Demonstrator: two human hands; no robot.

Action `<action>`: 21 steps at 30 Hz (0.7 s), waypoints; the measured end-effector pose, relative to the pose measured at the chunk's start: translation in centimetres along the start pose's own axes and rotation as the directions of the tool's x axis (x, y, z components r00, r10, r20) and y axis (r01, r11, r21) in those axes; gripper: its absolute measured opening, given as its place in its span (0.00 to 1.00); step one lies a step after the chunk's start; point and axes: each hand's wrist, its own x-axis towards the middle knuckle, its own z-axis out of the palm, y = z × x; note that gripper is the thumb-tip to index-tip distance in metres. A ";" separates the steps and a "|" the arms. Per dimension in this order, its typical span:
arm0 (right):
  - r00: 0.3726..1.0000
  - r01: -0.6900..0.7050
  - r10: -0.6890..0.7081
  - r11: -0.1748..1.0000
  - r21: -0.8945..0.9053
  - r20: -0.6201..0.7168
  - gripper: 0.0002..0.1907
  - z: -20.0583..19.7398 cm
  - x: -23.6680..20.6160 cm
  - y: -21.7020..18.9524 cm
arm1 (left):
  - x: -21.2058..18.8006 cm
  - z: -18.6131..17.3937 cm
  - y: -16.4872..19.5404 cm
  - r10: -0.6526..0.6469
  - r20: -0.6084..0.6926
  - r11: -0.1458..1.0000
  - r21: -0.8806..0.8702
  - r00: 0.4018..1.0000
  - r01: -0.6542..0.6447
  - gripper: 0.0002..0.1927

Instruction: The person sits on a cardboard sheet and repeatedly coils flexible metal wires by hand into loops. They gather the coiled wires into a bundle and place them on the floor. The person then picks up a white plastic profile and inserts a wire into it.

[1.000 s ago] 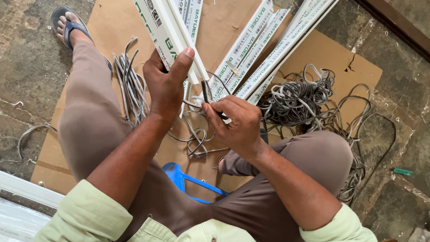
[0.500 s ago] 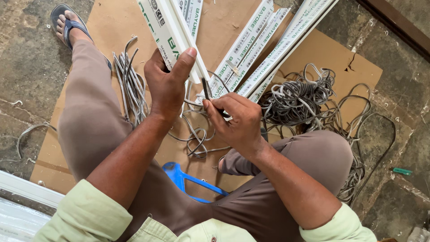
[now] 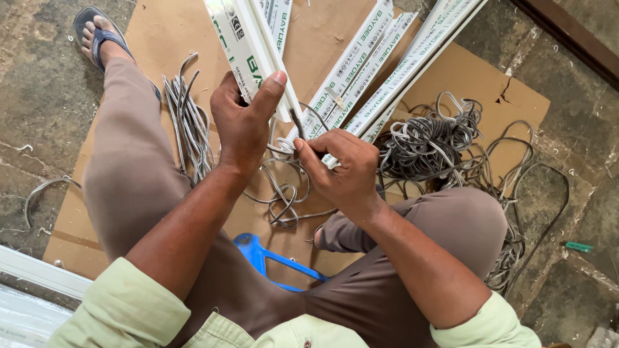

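My left hand (image 3: pixel 244 122) grips the near end of a long white plastic profile (image 3: pixel 248 48) with green printing, thumb raised along its side. My right hand (image 3: pixel 338 169) sits just right of it, fingers pinched on a thin grey rubber strip (image 3: pixel 298 125) whose end rises beside the profile's end. The strip trails down into loose grey loops (image 3: pixel 284 193) on the brown cardboard sheet (image 3: pixel 322 38) between my knees.
More white profiles (image 3: pixel 380 58) lie diagonally on the cardboard. A big tangle of grey strip (image 3: pixel 432 142) lies at right, a straighter bundle (image 3: pixel 187 119) at left. A blue stool edge (image 3: pixel 271 258) shows under me. My sandalled foot (image 3: pixel 97 35) rests upper left; a white frame (image 3: pixel 32 277) lower left.
My right hand has shifted slightly along the grey strip near the profile's end. The left hand keeps the same hold on the profile.
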 end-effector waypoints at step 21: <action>0.827 -0.557 0.330 0.382 0.737 0.455 0.46 -2.1 5.0 5.0 | -3.6 0.8 0.5 0.009 0.418 0.994 0.093 0.908 -0.052 0.23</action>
